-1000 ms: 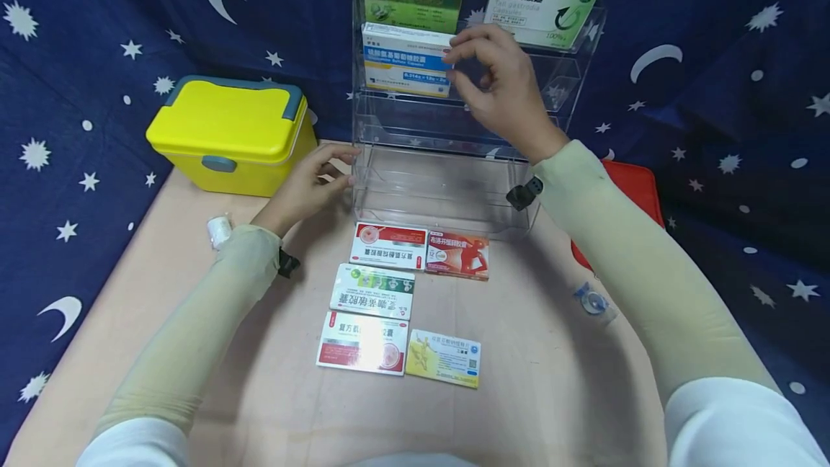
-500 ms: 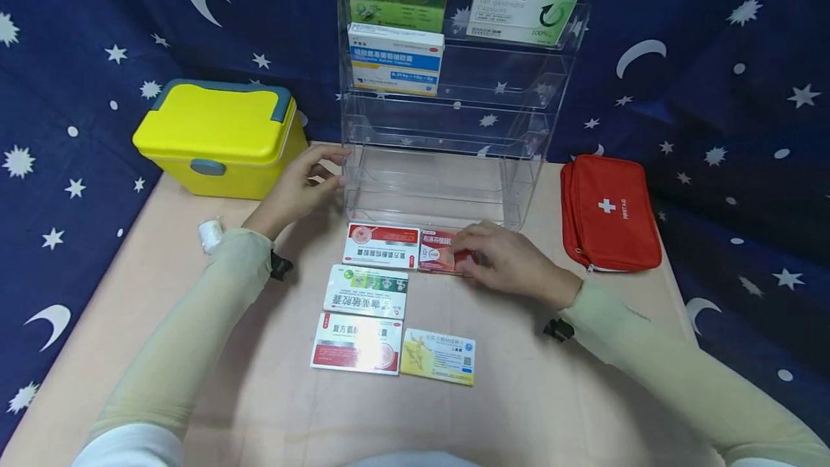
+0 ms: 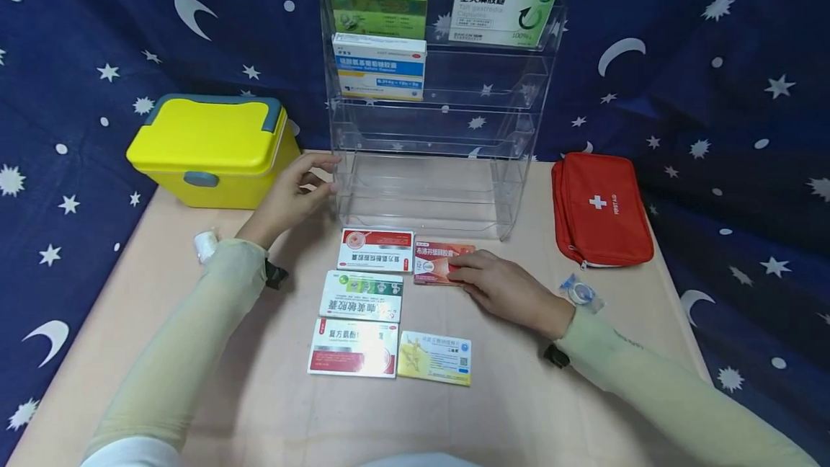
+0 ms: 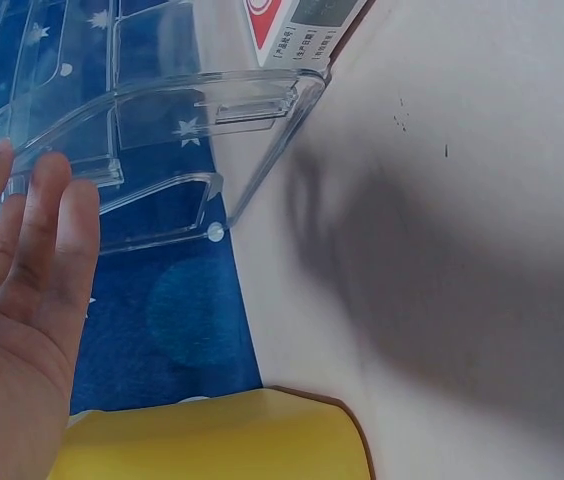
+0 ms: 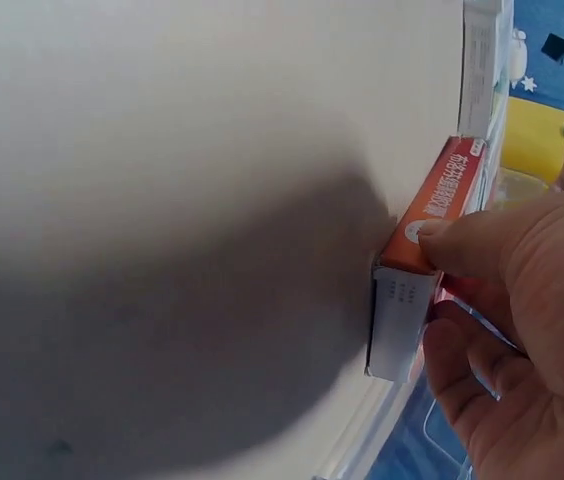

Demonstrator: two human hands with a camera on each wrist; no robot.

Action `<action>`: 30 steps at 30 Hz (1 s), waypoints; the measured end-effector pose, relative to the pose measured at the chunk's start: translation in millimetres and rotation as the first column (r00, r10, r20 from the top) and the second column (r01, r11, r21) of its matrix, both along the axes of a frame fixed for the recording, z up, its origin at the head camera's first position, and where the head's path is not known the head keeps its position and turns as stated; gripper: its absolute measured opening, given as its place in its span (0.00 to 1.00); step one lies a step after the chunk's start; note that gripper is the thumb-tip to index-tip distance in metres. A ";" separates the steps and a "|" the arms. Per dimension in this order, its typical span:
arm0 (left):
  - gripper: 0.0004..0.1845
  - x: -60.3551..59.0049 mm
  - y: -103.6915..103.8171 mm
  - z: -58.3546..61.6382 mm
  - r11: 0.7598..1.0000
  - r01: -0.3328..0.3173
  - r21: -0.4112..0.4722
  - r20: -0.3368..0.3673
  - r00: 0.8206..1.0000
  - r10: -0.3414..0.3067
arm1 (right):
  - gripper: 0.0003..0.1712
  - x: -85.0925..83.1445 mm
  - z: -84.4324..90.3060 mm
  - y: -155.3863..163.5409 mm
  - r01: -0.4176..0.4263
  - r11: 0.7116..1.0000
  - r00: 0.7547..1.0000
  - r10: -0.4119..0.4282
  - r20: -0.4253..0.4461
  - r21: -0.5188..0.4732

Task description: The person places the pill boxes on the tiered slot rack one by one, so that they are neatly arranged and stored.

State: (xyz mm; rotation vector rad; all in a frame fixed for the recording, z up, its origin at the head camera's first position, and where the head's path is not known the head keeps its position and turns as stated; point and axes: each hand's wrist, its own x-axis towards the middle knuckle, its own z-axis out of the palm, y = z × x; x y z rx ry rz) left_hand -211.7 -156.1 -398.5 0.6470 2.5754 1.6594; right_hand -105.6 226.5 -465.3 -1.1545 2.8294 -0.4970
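Note:
Upright at the back stands a clear acrylic rack (image 3: 421, 186) with tiers. My left hand (image 3: 288, 197) rests its fingertips on the rack's left side; in the left wrist view its fingers (image 4: 37, 240) are nearly straight. On the table in front, my right hand (image 3: 509, 287) pinches the right end of a red-orange capsule box (image 3: 431, 264). The right wrist view has the thumb on the box's printed edge and the fingers on its far side. Left of it lies a red-and-white medicine box (image 3: 372, 249), with a green-and-white box (image 3: 361, 295) below.
Another red-and-white box (image 3: 337, 359) and a yellow-and-white box (image 3: 434, 360) lie nearer. The rack holds a green box (image 3: 379, 9), a white-and-green box (image 3: 499, 16) and a blue-and-white box (image 3: 379, 74). A yellow case (image 3: 207, 143) and red first-aid pouch (image 3: 599, 215) flank it.
My right hand has come down from beside the blue-and-white box on the rack to the red-orange box, which has shifted slightly towards me. My left hand stays at the rack's side.

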 end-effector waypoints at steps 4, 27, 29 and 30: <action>0.24 3.5 0.2 3.1 1.000 0.015 0.013 -0.043 0.999 -0.014 | 0.21 5.8 -2.6 3.3 0.080 0.985 0.996 -0.074 0.050 -0.153; 0.25 -0.7 -1.3 2.9 1.000 0.002 -0.003 0.041 0.999 -0.002 | 0.30 -13.0 -25.9 15.8 0.481 0.818 0.860 -0.370 0.352 -0.316; 0.25 -0.6 -2.1 2.5 1.000 -0.001 -0.004 0.045 0.999 0.001 | 0.30 -12.7 -26.5 15.4 0.494 0.798 0.851 -0.363 0.379 -0.345; 0.25 -0.7 -2.5 2.3 1.000 -0.002 -0.003 0.044 0.999 0.002 | 0.30 -12.4 -26.6 15.3 0.500 0.788 0.846 -0.357 0.395 -0.359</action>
